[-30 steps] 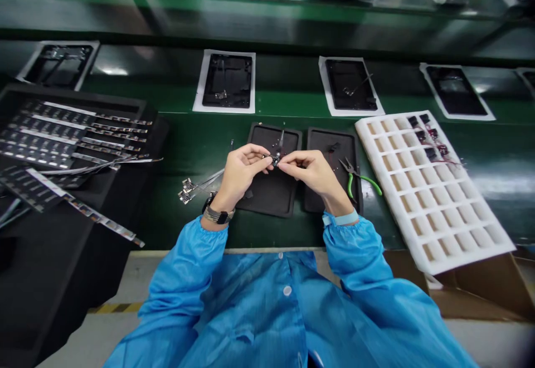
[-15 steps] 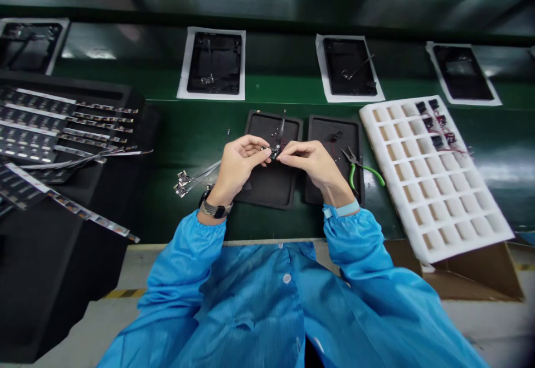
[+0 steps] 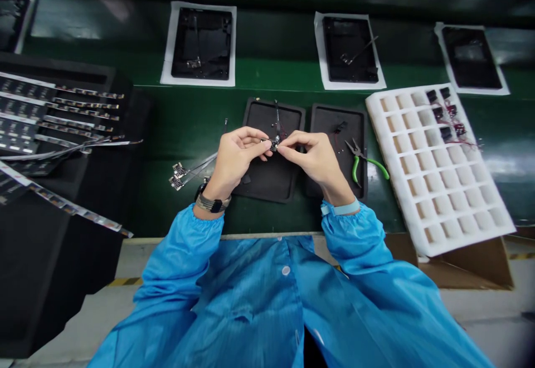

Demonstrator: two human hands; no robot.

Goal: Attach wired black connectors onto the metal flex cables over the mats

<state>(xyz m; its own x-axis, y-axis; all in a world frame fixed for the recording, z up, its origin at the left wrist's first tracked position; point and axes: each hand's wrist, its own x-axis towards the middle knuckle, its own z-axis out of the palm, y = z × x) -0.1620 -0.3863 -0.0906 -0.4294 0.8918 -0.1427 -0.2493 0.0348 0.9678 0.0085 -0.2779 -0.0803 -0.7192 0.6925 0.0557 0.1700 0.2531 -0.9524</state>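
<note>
A small circuit board is pinched in the fingertips of my left hand, over the left black tray. The thumb and index finger of my right hand press together at the board's right edge; whatever lies between them is too small to make out. A thin cable rises from near the board toward the tray's far edge. Left of my left wrist, several small boards with flat cables lie on the green bench. Green-handled pliers rest on the right black tray.
A white foam tray with several small black parts on red wires stands at right, above a cardboard box. Black foam at left carries strips of parts. Tablet-like panels on white sheets line the back.
The view has shifted slightly, so the bench items sit higher in the picture. Both hands stay together at the board, with only small finger movement.
</note>
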